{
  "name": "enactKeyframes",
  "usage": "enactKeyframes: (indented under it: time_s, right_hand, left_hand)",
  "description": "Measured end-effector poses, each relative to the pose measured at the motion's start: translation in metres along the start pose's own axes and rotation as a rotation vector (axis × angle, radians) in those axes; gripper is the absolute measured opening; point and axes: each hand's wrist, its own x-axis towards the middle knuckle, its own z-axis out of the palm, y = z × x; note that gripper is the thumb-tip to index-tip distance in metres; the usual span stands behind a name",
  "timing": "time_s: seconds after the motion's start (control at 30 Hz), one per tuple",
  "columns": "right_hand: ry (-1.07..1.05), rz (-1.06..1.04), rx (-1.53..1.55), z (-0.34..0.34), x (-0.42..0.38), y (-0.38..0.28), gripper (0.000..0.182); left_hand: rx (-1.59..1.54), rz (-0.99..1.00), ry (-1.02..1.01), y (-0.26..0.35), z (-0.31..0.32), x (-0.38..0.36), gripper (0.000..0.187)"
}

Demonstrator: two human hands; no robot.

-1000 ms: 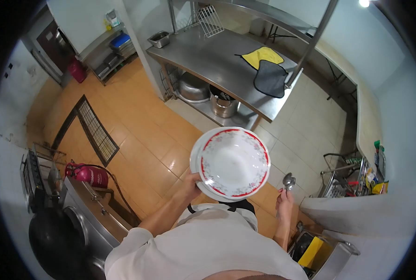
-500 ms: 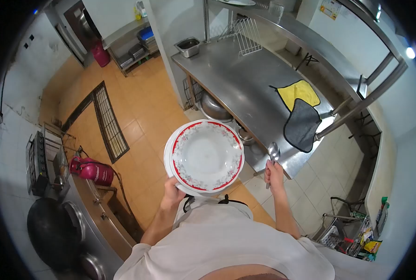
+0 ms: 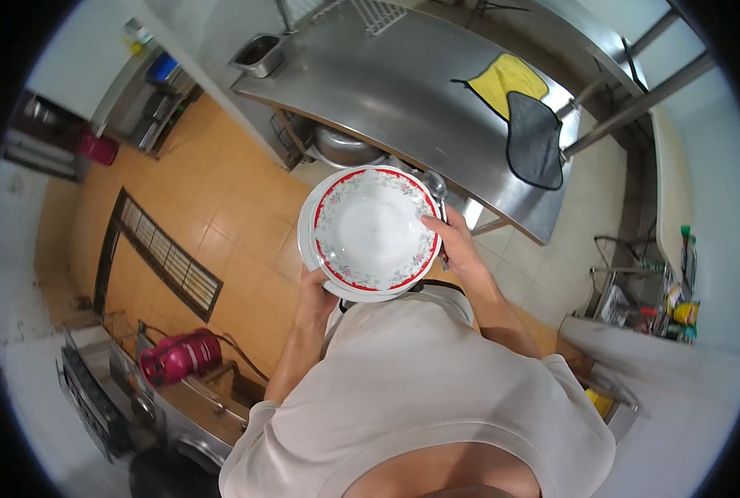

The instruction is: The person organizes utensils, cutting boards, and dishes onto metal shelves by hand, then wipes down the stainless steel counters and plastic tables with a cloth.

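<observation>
A stack of white plates, the top one deep with a red and floral rim, is held level in front of my body. My left hand grips the stack's lower left edge, its fingers mostly hidden underneath. On the opposite side, my right hand has its thumb over the top plate's rim. That same hand holds a metal spoon, bowl end up, beside the plates; part of the handle is hidden behind the fingers.
Ahead stands a steel table bearing a yellow and grey cloth, a metal pan and a wire rack. A large metal bowl sits below it. A red gas cylinder is at left, near a floor grate.
My right hand has come left with the spoon from beside the table and now grips the plates' right edge. The view has turned, and the left hand still holds the stack.
</observation>
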Motion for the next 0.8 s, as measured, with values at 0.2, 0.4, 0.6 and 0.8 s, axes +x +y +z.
enactKeyframes:
  time_s: [0.2,0.4,0.6,0.8]
  right_hand:
    - [0.287,-0.057,0.031,0.017,-0.037,0.029,0.038]
    - [0.538,-0.179,-0.03,0.027,-0.083,0.03,0.048]
    - [0.735,-0.23,-0.087,0.021,-0.131,-0.005,0.059]
    - [0.815,-0.169,0.005,-0.075,-0.234,-0.008,0.051]
  left_hand:
    - [0.062,-0.082,-0.136,0.005,-0.014,0.022,0.08]
    - [0.164,-0.295,-0.346,0.017,0.004,0.046,0.078]
    - [0.266,-0.408,-0.565,0.002,0.051,0.072,0.071]
    - [0.329,-0.462,-0.7,-0.063,0.154,0.001,0.063]
